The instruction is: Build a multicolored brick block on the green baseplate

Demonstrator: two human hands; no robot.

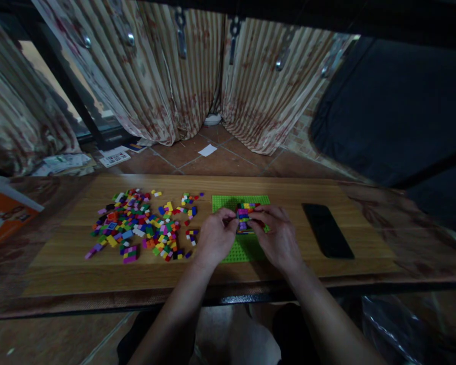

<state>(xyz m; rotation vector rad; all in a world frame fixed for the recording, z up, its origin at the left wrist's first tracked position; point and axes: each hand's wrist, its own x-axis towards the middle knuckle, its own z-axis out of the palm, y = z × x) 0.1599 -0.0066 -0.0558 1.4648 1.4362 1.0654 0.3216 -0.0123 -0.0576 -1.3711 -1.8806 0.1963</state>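
A small multicoloured build of toy bricks [243,215] sits over the green studded baseplate [238,252]; purple, blue, yellow and red pieces show in it. My left hand [217,234] grips its left side, thumb and fingers closed together. From the right, my right hand [278,234] pinches the same build, its fingers curled over the edge. A few lime green studs show just under the right fingers. Both hands cover parts of the build, and I cannot tell whether it is pressed onto the plate.
A wide heap of loose bricks [137,220] spreads over the left of the wooden board [137,276]. To the right lies a black phone [327,230]. An orange and white package [7,213] stands at the far left. Curtains [155,76] hang behind, with a paper [207,150] on the tiles.
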